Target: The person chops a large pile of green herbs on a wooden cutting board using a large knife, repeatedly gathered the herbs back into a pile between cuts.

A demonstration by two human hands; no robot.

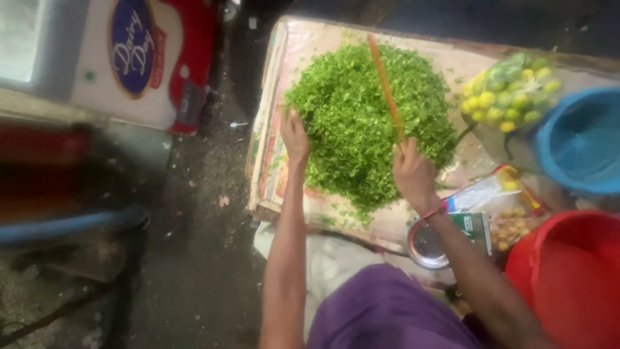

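A big heap of chopped green leaves [361, 110] lies on a paper-covered board [284, 58]. My left hand [294, 134] presses flat against the heap's left edge. My right hand [413, 174] is closed round a long knife with an orange blade [385, 84] that lies across the top of the heap, pointing away from me. A red thread band circles my right wrist.
A bag of small yellow-green limes [513, 90] sits at the board's far right beside a blue tub [581, 139]. A red bucket [571, 274], a round steel dish [426, 245] and clear packets [497, 194] are near my right arm. Dark wet ground and a white-and-red freezer chest [129, 58] lie left.
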